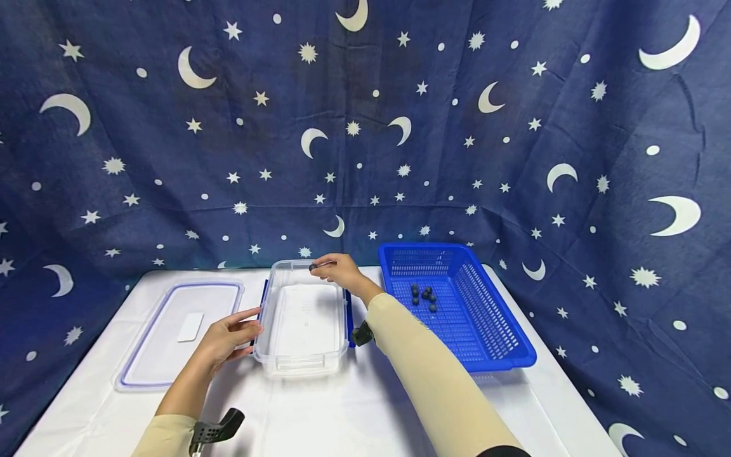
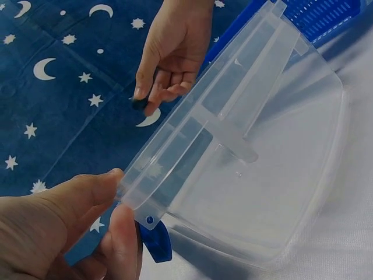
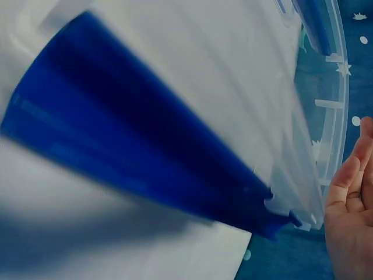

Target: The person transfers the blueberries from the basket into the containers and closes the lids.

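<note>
Both hands work at the clear rectangular plastic container [image 1: 301,320] in the head view. Reaching forward with the arm nearly straight, the right hand [image 1: 341,269] hovers over the container's far rim and pinches a small dark round berry [image 1: 313,268] between thumb and fingertips. With wrist bent inward, the left hand [image 1: 227,337] rests its fingertips against the container's left wall, fingers close to straight. That container sits in the middle of the white-covered table [image 1: 365,406]. Its clear flat lid with a blue seal [image 1: 181,330] lies toward the table's left edge, and a blue perforated plastic basket [image 1: 457,304] holding more dark berries [image 1: 424,296] stands toward the right edge.

From the left wrist, the left hand [image 2: 76,224] grips the container's rim [image 2: 175,169] between thumb and fingers, just above a blue latch [image 2: 154,242]. Beyond the rim, the right hand [image 2: 175,49] hangs with fingers pointing down, the berry [image 2: 140,105] nipped at their tips.

From the right wrist, the view is blurred; a blue latch [image 3: 145,157] and the container's clear wall [image 3: 233,76] fill it, with part of a hand [image 3: 352,216], fingers extended, at the right edge.
</note>
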`<act>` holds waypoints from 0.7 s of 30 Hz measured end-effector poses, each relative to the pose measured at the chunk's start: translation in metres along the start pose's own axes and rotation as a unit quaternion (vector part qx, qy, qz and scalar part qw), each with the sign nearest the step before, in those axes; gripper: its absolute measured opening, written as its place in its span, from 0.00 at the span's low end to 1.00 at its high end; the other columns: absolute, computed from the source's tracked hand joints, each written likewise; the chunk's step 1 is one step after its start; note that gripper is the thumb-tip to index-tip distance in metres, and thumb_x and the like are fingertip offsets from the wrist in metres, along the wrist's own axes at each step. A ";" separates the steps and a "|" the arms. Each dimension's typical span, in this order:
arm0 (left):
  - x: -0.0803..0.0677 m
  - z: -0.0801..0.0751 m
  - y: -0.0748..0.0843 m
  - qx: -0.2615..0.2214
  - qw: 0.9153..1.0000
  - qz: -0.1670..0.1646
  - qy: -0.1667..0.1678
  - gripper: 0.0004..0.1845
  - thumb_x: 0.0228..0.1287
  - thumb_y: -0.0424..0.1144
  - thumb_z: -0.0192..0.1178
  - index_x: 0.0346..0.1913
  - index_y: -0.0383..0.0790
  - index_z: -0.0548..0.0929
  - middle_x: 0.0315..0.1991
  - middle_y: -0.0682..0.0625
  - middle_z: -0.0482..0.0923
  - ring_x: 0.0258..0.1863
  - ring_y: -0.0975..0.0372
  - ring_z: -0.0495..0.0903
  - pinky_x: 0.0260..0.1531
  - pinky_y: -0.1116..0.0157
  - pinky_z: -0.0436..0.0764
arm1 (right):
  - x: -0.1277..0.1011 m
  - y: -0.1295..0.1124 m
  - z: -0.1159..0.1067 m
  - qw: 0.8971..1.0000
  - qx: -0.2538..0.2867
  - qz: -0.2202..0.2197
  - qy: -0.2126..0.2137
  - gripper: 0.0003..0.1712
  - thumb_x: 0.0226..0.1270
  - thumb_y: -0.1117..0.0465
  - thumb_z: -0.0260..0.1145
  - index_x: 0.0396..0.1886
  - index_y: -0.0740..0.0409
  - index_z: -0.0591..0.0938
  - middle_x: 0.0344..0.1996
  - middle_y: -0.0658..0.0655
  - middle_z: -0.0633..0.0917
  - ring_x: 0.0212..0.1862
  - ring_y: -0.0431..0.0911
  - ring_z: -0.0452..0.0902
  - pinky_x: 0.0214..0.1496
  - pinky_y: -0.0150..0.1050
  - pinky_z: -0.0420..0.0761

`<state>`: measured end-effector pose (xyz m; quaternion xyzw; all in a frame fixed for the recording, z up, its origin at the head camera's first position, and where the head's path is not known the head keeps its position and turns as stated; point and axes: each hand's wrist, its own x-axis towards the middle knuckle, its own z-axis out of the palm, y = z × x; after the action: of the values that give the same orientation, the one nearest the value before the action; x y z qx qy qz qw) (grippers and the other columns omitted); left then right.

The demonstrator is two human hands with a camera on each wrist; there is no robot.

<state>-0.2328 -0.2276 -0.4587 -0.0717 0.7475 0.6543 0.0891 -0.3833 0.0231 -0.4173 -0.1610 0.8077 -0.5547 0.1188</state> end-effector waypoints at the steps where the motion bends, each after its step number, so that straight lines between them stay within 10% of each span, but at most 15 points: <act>1: 0.000 0.000 0.000 0.001 1.000 0.001 0.001 0.36 0.63 0.40 0.68 0.72 0.36 0.67 0.46 0.57 0.81 0.38 0.72 0.80 0.34 0.70 0.85 | 0.001 0.000 0.002 1.000 0.002 0.001 0.001 0.20 0.64 0.60 0.71 0.54 0.62 0.83 0.45 0.62 0.88 0.45 0.50 0.84 0.54 0.47 0.83; 21: -0.001 0.001 -0.004 -0.013 1.000 0.005 -0.002 0.36 0.64 0.41 0.67 0.72 0.36 0.66 0.41 0.64 0.80 0.38 0.73 0.79 0.36 0.70 0.85 | 0.010 0.003 0.045 0.998 0.047 0.046 0.025 0.17 0.61 0.63 0.71 0.50 0.64 0.85 0.44 0.64 0.87 0.50 0.59 0.83 0.52 0.43 0.84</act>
<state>-0.2313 -0.2270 -0.4627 -0.0680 0.7389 0.6648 0.0867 -0.3757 -0.0186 -0.4365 -0.1038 0.7900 -0.5897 0.1320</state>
